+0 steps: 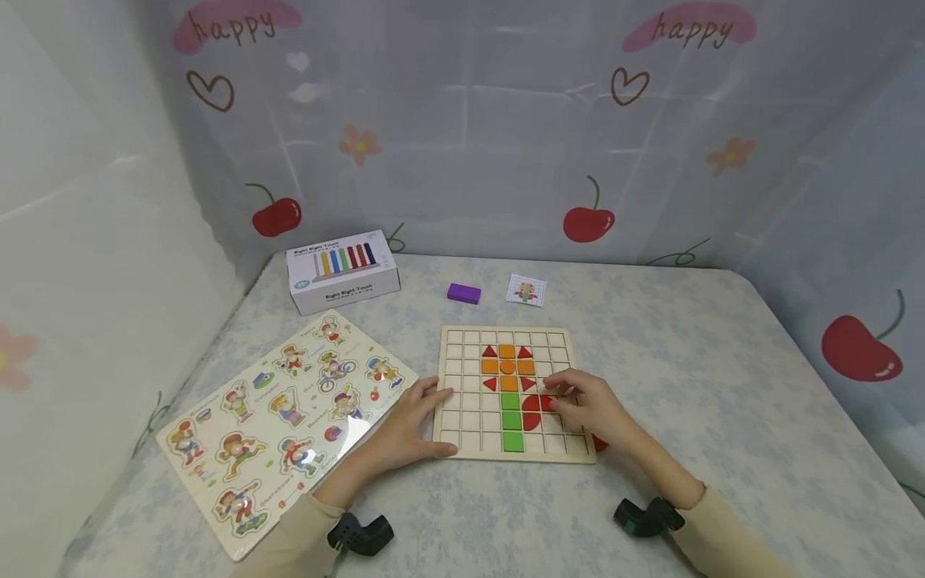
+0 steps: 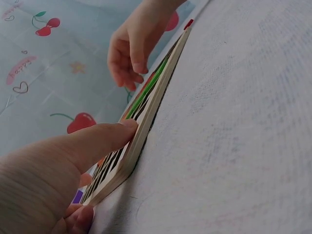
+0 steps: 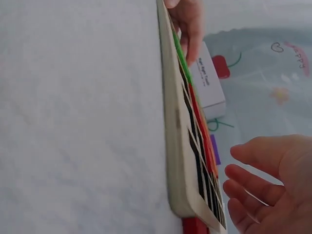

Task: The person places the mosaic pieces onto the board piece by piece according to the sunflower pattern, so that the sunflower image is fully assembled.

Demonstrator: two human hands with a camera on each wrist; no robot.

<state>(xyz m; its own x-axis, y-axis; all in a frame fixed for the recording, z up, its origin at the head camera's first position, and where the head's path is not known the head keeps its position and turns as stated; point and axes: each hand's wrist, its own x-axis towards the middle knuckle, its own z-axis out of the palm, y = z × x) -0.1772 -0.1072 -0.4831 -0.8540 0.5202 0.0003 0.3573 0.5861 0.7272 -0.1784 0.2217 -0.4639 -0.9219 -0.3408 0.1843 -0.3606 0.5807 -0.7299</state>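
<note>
A wooden grid board (image 1: 470, 409) lies on the table, bearing orange squares (image 1: 507, 352), small red triangles (image 1: 489, 352), an orange disc (image 1: 508, 367) and a column of green squares (image 1: 512, 421). Rounded red pieces (image 1: 531, 413) sit right of the green column. My left hand (image 1: 405, 421) rests at the board's left side, fingers spread, its thumb (image 2: 127, 126) on the rim. Above the red pieces hovers my right hand (image 1: 592, 405), fingers loosely bent; nothing shows between its fingers (image 3: 248, 183). Another red piece (image 1: 601, 442), partly hidden by the right wrist, lies beside the board's right edge.
Behind the board are a purple block (image 1: 464, 294) and a small pattern card (image 1: 526, 291). A white box (image 1: 343, 271) stands at the back left. A picture puzzle board (image 1: 270, 437) of sporting figures lies at the left, partly under the left forearm.
</note>
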